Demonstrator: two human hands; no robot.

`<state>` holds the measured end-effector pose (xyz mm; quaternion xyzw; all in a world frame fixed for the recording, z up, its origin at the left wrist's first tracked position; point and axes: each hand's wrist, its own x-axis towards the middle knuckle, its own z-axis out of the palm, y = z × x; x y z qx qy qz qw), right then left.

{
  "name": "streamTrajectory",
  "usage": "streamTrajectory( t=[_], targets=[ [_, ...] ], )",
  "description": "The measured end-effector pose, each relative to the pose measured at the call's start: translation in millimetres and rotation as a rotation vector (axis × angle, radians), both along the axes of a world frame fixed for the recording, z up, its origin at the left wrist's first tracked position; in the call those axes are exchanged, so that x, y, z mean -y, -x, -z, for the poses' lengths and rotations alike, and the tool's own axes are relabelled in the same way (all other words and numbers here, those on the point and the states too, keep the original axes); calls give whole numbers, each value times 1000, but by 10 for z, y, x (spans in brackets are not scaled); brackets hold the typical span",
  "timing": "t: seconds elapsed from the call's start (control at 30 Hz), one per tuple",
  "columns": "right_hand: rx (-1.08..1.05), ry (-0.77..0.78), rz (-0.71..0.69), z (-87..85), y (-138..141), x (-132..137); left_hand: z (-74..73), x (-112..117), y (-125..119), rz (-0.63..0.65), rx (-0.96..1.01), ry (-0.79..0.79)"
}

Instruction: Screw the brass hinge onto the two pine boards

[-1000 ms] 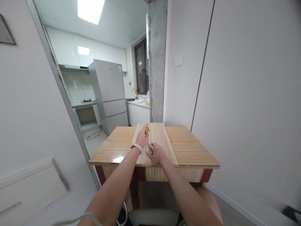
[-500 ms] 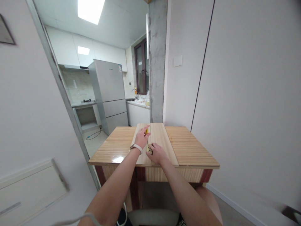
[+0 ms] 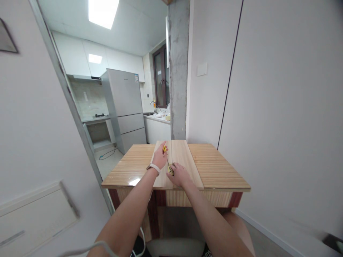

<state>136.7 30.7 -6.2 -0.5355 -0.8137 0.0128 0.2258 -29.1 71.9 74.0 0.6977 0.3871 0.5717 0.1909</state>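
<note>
Two pale wooden boards [image 3: 184,160] lie side by side down the middle of a striped wooden table [image 3: 217,167]. My right hand [image 3: 179,175] rests on the boards near the front edge and grips the yellow case of a tape measure [image 3: 170,170]. The yellow tape [image 3: 166,154] runs away from it along the seam between the boards. My left hand [image 3: 160,157], with a watch on its wrist, pinches the far end of the tape, slightly raised and drawn to the left.
A grey concrete pillar [image 3: 178,71] stands just behind the table. A grey fridge [image 3: 125,107] and a kitchen counter [image 3: 158,121] lie beyond on the left. White walls close in on both sides. A grey chair seat [image 3: 174,246] is below me.
My left hand has shifted a little to the left and lifted the tape end, so the tape now slants off the seam. My right hand has stayed in place.
</note>
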Motion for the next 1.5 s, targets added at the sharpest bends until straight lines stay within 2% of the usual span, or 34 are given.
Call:
streamTrajectory(
  t=[0.3, 0.53, 0.8, 1.07, 1.3, 1.5],
  targets=[
    [-9, -28, -6, 40, 4, -14, -90, 81, -26, -106, -132, -67],
    [-6, -17, -1, 42, 6, -24, -97, 51, -78, -13, -91, -102],
    [-5, -11, -3, 22, 8, -9, -63, 3, -64, -13, -66, -48],
    [-15, -33, -7, 30, 8, -2, -151, 85, -49, -133, -177, -72],
    [-11, -15, -5, 37, 5, -12, -163, 36, -79, -36, -141, -96],
    [-14, -15, -3, 22, 7, 8, -143, 4, -88, 23, -77, -13]
  ],
)
